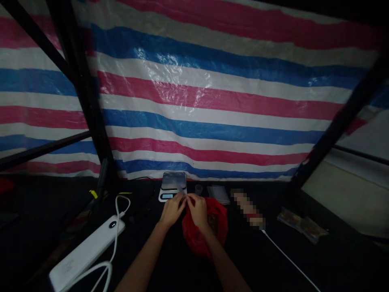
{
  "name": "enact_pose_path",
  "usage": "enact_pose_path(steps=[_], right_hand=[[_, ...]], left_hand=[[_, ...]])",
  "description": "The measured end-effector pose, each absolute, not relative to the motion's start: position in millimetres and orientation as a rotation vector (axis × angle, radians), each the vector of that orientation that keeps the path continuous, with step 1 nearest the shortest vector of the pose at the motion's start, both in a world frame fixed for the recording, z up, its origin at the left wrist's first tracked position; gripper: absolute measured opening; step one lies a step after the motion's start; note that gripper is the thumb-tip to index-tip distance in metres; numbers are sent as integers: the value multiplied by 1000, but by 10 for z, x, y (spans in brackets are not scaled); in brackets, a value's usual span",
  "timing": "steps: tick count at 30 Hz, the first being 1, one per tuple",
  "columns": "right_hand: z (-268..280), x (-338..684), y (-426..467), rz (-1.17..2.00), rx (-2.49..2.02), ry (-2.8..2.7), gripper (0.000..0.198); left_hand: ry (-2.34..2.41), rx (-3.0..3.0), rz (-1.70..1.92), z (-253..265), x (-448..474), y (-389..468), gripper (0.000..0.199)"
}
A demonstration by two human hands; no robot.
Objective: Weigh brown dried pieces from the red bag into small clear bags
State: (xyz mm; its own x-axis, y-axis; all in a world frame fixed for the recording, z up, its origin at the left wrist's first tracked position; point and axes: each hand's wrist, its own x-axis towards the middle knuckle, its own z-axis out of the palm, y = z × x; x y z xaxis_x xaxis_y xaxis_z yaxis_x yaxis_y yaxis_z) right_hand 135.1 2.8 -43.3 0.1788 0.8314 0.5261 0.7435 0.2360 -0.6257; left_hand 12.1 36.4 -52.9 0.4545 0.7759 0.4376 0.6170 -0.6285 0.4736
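My left hand [173,209] and my right hand [197,209] meet at the fingertips in front of a kitchen scale [163,197] with a lit display. Both are closed in a pinch. Between them rises a thin translucent piece, perhaps a clear plastic bag [181,188], too dim to be sure. Under my right wrist lies a red plastic bag [219,217], spread open, with brownish contents that I cannot make out.
Behind the red bag are a small clear cup [198,190] and a stack of clear plastic sleeves [219,195]. Two filled clear packets [313,229] lie right. A white power bank [88,253] with a cable lies left. Striped sheeting [212,121] hangs behind.
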Motion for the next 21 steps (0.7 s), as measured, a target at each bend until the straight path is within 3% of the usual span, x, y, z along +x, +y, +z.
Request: enact_pose_path(steps=[8, 21], right_hand=[[-565, 1415, 18, 267, -1481, -1537, 20], [-408, 1454, -74, 127, -1573, -1676, 12]], left_hand=[[1154, 2547, 867, -602, 138, 431, 29], [1074, 2644, 921, -671, 141, 427, 19]])
